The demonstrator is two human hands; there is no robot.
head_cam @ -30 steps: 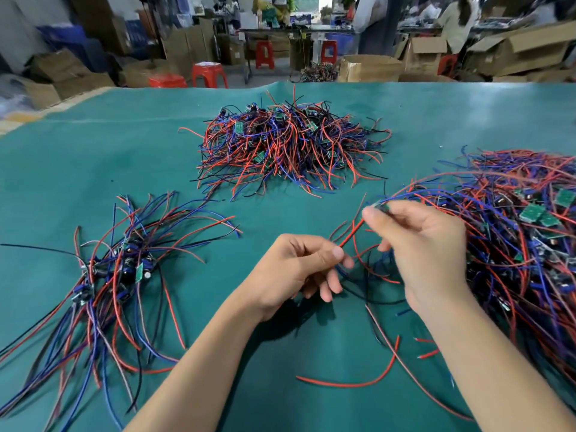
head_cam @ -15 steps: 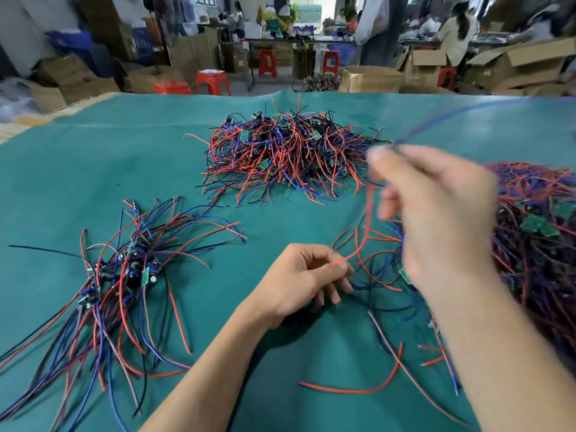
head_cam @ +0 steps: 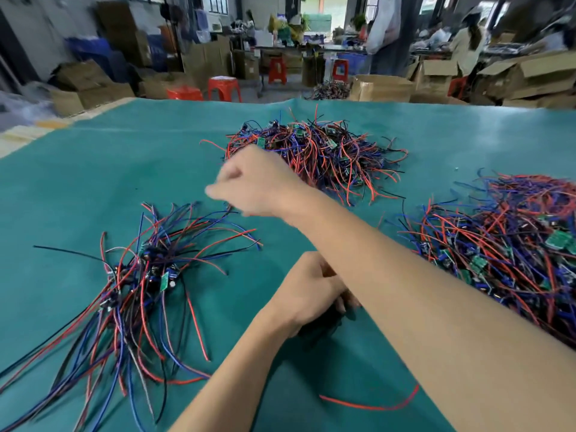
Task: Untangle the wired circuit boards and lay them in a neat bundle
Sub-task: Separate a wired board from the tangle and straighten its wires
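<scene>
A sorted bundle of wired circuit boards [head_cam: 146, 275], with red, blue and black leads fanned out, lies on the green table mat [head_cam: 93, 182] at the left. My right hand [head_cam: 252, 185] is blurred above the bundle's far end, fingers curled; what it holds is not visible. My left hand [head_cam: 308, 291] rests on the mat at centre with curled fingers, its fingertips hidden under my right forearm. A large tangled heap [head_cam: 505, 254] lies at the right. A second tangled heap [head_cam: 318, 151] sits at the back centre.
One loose red wire [head_cam: 371, 405] lies on the mat near the front. Beyond the table's far edge stand cardboard boxes [head_cam: 380, 87] and red stools [head_cam: 223, 87], with people working at benches in the background.
My right hand has swung from the right heap, up and across to the left, over the sorted bundle. My left hand has stayed at centre. The view has tilted upward.
</scene>
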